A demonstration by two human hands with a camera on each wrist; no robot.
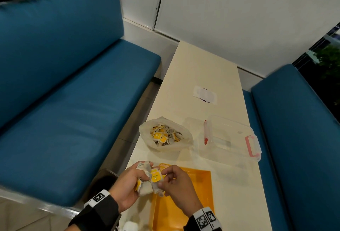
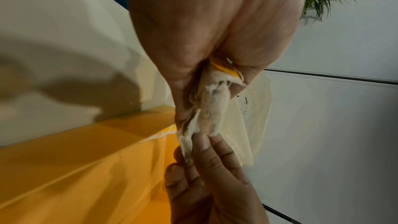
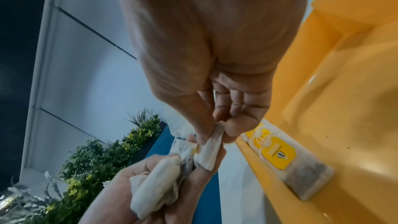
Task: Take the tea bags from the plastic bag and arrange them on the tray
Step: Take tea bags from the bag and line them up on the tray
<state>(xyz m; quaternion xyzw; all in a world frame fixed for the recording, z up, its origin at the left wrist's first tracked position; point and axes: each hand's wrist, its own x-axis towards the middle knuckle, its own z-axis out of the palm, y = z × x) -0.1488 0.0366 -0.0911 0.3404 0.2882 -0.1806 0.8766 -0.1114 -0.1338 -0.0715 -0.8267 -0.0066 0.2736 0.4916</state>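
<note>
Landmark: the orange tray [image 1: 200, 186] at the near end of the table [image 1: 206, 76]. The left hand [image 1: 127, 184] is above the tray's left edge, fingers curled around a bunch of tea bags [image 1: 145, 181]. The right hand [image 1: 176, 181], over the tray, pinches one tea bag [image 3: 210, 151] of that bunch between thumb and fingertips. One tea bag [image 3: 301, 171] lies against the tray's wall. Beyond the tray, the open plastic bag [image 1: 165, 135] holds more tea bags. A clear lidded box [image 1: 230, 137] stands beyond the tray, beside the bag.
</note>
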